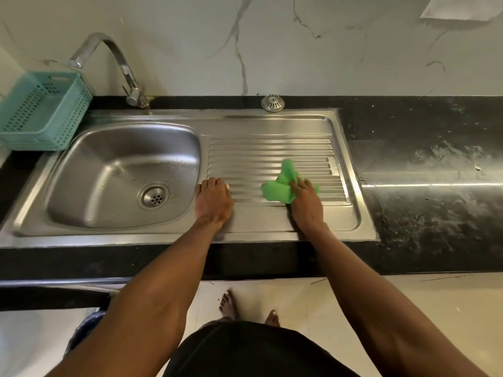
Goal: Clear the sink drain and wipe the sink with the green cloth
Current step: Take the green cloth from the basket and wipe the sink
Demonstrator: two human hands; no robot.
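Note:
The steel sink point(81, 183) has a basin on the left with a round drain point(154, 197) at its bottom, and a ribbed draining board point(272, 151) on the right. A crumpled green cloth point(280, 185) lies on the ribs near the board's front. My right hand point(306, 200) rests on the cloth, fingers curled into it. My left hand point(213, 200) presses on the draining board's left edge beside the basin, fingers bent at the tips and holding nothing.
A chrome tap point(119, 66) arches over the basin's back left. A teal plastic basket point(40, 110) stands left of the sink. A metal strainer cap point(273, 102) sits on the black counter point(424, 164) behind the draining board. Marble wall behind.

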